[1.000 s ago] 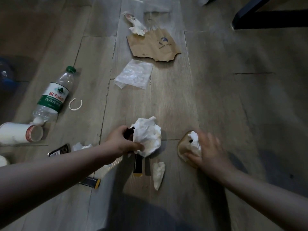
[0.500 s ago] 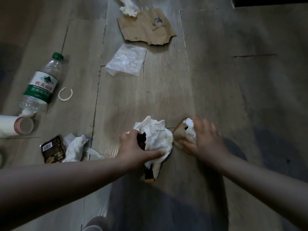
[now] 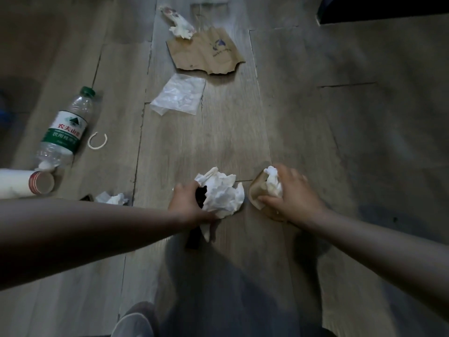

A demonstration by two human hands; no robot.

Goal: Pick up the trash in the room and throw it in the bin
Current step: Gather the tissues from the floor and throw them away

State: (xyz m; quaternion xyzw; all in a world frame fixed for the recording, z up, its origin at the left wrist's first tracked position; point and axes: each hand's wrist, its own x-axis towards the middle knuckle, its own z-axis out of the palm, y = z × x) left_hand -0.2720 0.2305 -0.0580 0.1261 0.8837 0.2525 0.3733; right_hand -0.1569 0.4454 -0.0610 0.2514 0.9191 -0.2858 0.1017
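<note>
My left hand (image 3: 188, 205) grips a big crumpled white paper (image 3: 222, 194) together with a dark wrapper (image 3: 194, 237) that hangs below it, just above the wooden floor. To its right, my right hand (image 3: 295, 194) holds a brown paper piece (image 3: 256, 194) and a small white tissue (image 3: 273, 182). Loose trash lies around: a torn brown paper bag (image 3: 206, 53), a clear plastic bag (image 3: 179, 96), a soiled tissue (image 3: 179, 24), a water bottle (image 3: 64, 131), a paper cup (image 3: 26, 182) on its side, a white ring (image 3: 97, 141) and a small tissue (image 3: 113, 198). No bin is in view.
A dark furniture base (image 3: 384, 8) crosses the top right corner. My shoe (image 3: 134, 321) shows at the bottom edge, with my shadow across the floor between my arms. The floor (image 3: 340, 130) on the right is bare wood planks.
The view has shifted, so the floor trash sits lower in frame. My left hand has gathered the small tissue and wrapper under the white paper. Both hands have drawn closer together.
</note>
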